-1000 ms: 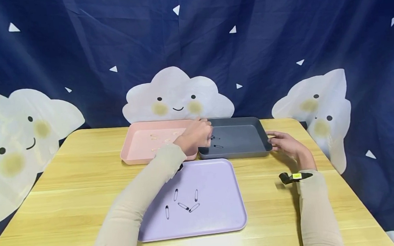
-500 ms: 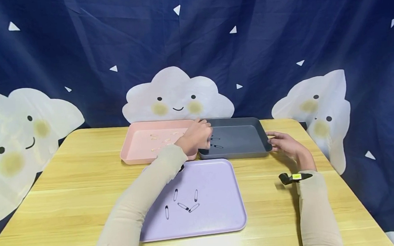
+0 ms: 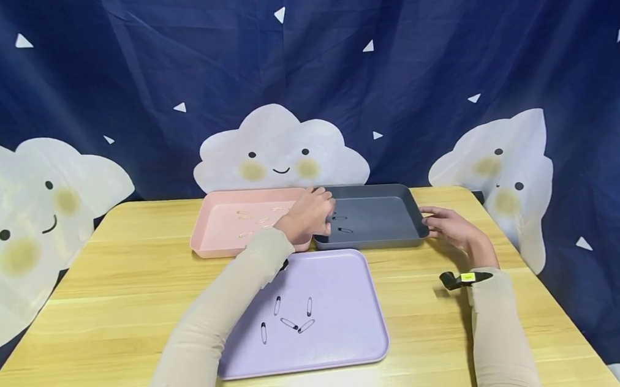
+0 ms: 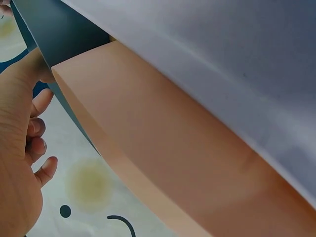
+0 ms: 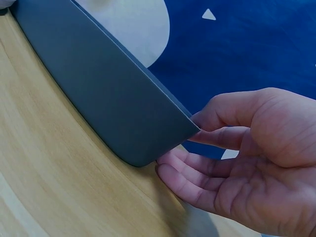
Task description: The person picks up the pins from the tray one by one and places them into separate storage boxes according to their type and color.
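My left hand (image 3: 310,210) hovers with bent fingers where the pink tray (image 3: 221,250) meets the dark grey tray (image 3: 383,211). In the left wrist view its fingers (image 4: 35,127) curl loosely near the trays' corner. The thumb tip is hidden behind the rim, so I cannot tell whether anything is pinched. Beside it, black safety pins (image 3: 345,230) lie in the grey tray. My right hand (image 3: 453,229) holds that tray's right end; in the right wrist view the thumb and index finger (image 5: 224,111) pinch its rim, other fingertips lying low against the outer wall.
A lilac tray (image 3: 350,337) lies in front, holding several black-headed safety pins (image 3: 306,326). Several gold safety pins (image 3: 243,215) are spread in the pink tray. All trays sit on a wooden table (image 3: 104,310), with a dark blue cloud-print curtain (image 3: 333,81) behind.
Both hands stay almost in place. The left fingers shift slightly over the grey tray's left end, and the pins near them show a little differently.
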`<action>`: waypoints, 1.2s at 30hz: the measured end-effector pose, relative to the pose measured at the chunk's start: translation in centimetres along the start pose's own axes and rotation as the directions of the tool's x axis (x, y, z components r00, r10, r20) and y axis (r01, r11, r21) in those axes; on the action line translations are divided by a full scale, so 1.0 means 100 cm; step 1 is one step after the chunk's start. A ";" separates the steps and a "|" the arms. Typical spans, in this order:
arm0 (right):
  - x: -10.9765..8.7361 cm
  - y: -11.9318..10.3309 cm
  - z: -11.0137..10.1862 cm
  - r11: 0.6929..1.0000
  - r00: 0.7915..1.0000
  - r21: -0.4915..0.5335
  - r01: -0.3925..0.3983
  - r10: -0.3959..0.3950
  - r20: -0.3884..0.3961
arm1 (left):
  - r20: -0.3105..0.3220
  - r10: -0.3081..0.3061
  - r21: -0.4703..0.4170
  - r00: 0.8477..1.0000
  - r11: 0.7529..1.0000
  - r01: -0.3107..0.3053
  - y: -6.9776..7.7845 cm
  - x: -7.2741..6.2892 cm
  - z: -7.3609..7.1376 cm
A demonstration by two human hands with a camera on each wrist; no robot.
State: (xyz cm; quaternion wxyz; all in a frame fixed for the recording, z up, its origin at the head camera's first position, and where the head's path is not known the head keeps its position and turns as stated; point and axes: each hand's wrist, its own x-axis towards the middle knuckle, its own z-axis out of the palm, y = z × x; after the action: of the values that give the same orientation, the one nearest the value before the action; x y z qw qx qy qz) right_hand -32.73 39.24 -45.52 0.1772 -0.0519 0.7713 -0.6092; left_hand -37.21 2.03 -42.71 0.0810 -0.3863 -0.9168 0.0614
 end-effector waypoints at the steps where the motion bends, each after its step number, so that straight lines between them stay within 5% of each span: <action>1: 0.000 0.000 0.000 1.000 1.000 0.000 0.001 -0.001 0.001 | -0.003 0.002 -0.002 1.000 1.000 -0.002 0.000 -0.001 0.000; 18: -0.002 -0.002 0.001 1.000 1.000 0.001 0.004 -0.004 0.011 | -0.048 0.096 -0.037 0.994 0.995 -0.097 0.003 -0.024 -0.015; 28: -0.001 -0.001 0.000 1.000 1.000 -0.009 0.007 -0.007 0.008 | -0.121 0.247 0.056 0.961 0.969 -0.242 0.019 -0.046 -0.022; 36: 0.001 0.002 0.000 1.000 1.000 0.002 0.010 -0.010 0.011 | -0.094 0.335 0.115 0.938 0.939 -0.324 0.033 -0.066 -0.025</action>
State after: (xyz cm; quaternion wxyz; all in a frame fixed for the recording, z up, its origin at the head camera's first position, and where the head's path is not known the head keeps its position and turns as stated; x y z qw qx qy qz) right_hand -32.75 39.23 -45.69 0.1785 -0.0590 0.7695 -0.6104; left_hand -29.84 -0.31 -41.53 0.1396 -0.5328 -0.8290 0.0968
